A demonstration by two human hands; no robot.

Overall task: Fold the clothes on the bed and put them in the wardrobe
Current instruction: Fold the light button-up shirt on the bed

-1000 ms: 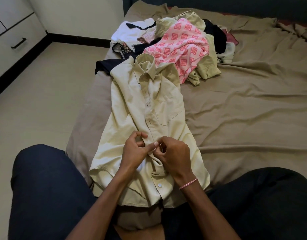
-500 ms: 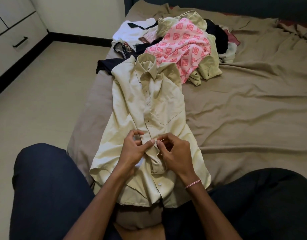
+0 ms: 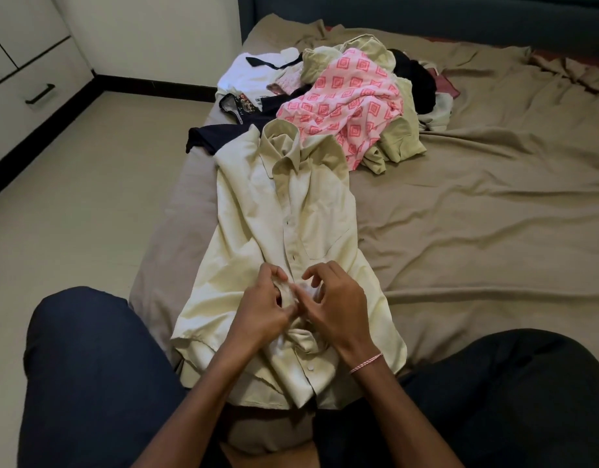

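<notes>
Two hands on one garment; buttoning judged to be the step in hand.

Far left: wardrobe drawers (image 3: 31,96), fronts closed, well apart from the bed (image 3: 477,214) across open floor (image 3: 88,214).

Left hand (image 3: 261,312): fingers curled, pinching the front placket of the cream shirt (image 3: 311,211) about halfway down. Right hand (image 3: 335,305), just beside the left: fingers arched over the same spot, forefinger lifted. Tips blurred, so cannot tell whether any cloth is gripped. Thread bracelet (image 3: 365,363) on that wrist.

To do it well:
- Hold the buttonhole edge taut with the left hand and feed the button through edge-on with the right.
- Keep both placket edges lined up, to avoid skipping a hole.
- Smooth the cloth bunched under the hands before starting any fold.
- One white button (image 3: 310,368) visible lower down; probably next.

Shirt position: face up on the near left part of the bed, left side close to the mattress edge. Long axis running almost straight away from the wearer, hem at the near end, collar pointing at the far end. Chest pocket on the right half as seen.

Right of the collar and just beside it: unfolded pile (image 3: 352,106), pink patterned piece on top. Further right: rumpled brown sheet only.
</notes>
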